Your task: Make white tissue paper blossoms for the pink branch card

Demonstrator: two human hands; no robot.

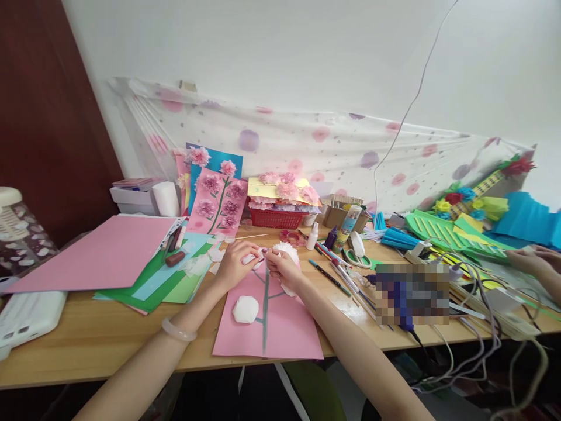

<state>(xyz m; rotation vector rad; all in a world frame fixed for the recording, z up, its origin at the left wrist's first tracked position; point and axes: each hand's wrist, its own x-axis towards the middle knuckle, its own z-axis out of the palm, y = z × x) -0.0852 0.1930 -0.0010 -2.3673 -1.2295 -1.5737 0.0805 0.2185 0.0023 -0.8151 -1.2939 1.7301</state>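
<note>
On the table in front of me lies a pink sheet (291, 336) with a grey-green stem and side branches painted on it. My left hand (239, 263) and my right hand (283, 268) meet over its upper part, fingertips pinched together at a small white paper flower (250, 261). The fingers cover much of that flower. Lower left on the sheet sits a round, flat-topped white paper flower (246, 309). Behind my right hand shows a ruffled white flower (287, 251), and another white piece (288, 290) peeks out below that hand.
Coloured paper sheets (109, 251) are stacked at left. Behind stand flower pictures (219, 202) and a red basket (278, 218). Pens (329, 277), a glue bottle (312, 236), a blurred patch and a power strip with cables (475, 304) lie at right. Another person's hands (537, 266) reach in there.
</note>
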